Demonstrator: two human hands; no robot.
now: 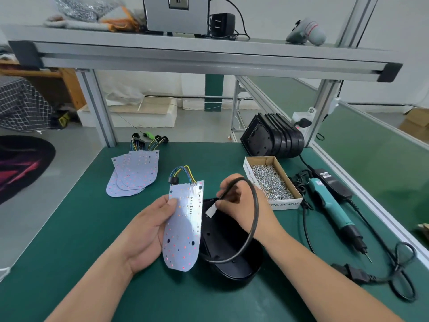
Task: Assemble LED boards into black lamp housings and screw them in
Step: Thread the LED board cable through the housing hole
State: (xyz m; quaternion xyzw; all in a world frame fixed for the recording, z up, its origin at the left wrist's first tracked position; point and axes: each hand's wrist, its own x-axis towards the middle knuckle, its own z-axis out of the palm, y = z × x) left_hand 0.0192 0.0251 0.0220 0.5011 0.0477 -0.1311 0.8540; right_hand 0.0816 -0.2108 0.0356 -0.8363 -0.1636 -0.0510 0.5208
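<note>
My left hand [151, 226] holds a white LED board [183, 228] by its left edge, tilted up above the green mat, its coloured wires and black grommet [174, 180] at the top. My right hand [234, 201] pinches a black cable [254, 219] close to its white connector [210, 211]. The cable loops over my right wrist and down into a black lamp housing [232, 252] that lies open on the mat just right of the board.
A fanned pile of LED boards [133, 175] lies at the back left. Several black housings [274, 138] stand stacked at the back right. A cardboard box of screws [272, 180] sits beside my right hand. A teal electric screwdriver [334, 210] and its cords lie on the right.
</note>
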